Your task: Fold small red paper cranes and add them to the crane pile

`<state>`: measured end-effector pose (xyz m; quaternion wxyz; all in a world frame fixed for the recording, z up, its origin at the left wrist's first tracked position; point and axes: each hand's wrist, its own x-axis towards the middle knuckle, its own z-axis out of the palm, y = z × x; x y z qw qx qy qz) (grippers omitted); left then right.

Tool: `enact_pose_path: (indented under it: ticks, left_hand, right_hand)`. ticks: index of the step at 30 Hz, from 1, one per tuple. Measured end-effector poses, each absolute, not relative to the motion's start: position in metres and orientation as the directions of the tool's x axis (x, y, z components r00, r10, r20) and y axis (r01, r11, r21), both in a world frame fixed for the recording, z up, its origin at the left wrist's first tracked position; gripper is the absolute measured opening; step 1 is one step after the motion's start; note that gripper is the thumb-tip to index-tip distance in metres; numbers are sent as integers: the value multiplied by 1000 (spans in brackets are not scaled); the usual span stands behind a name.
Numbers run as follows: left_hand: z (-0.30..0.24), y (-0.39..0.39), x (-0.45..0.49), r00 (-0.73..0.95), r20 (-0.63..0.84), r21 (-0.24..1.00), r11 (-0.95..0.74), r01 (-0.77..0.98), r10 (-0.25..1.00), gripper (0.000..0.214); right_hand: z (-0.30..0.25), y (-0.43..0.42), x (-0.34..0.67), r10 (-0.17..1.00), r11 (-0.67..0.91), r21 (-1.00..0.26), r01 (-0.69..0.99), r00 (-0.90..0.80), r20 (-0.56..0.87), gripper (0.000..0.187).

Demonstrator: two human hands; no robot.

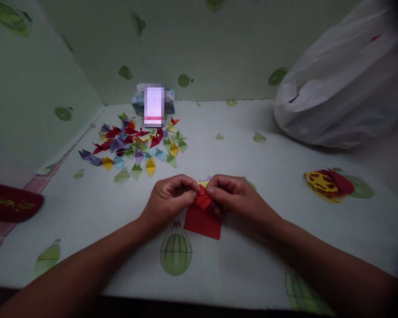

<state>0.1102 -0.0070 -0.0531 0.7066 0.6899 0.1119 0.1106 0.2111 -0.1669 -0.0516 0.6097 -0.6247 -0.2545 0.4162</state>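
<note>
Between my hands is a small piece of folded red paper, pinched at its top from both sides. My left hand is closed, thumb and forefinger on the left edge of the folds. From the other side my right hand grips it with thumb and forefinger, its other fingers curled and partly hidden. Flat below lies a square red sheet. Bits of yellow and purple paper peek out behind the folded piece. Many small folded paper birds in several colours lie heaped further back on the left.
A pixelated bright screen leans on a box at the back. A large white plastic bag bulges at the back right. Red and yellow cut-outs lie on the right. A dark red object with gold characters sits at the left edge.
</note>
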Motion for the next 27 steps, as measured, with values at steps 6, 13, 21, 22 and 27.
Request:
enact_pose_path:
  ticks: [6, 13, 21, 22, 27]
  left_hand:
    - [-53, -10, 107, 959, 86, 991, -119, -55, 270, 8]
    - [-58, -6, 111, 967, -30, 999, 49, 17, 255, 10]
    - [-57, -6, 113, 953, -229, 966, 164, 198, 197, 19]
    - [-57, -6, 113, 948, -241, 963, 170, 208, 206, 20]
    - [-55, -10, 112, 944, -232, 965, 174, 194, 233, 18]
  right_hand:
    - [-58, -167, 214, 866, -135, -953, -273, 434, -247, 27]
    - [-53, -165, 212, 826, -129, -974, -186, 523, -210, 26]
    - [-53, -164, 210, 764, -183, -949, 258, 645, 28, 20]
    - [-54, -164, 210, 759, -192, -933, 304, 649, 55, 20]
    - [-57, -165, 209, 750, -198, -877, 438, 644, 152, 21]
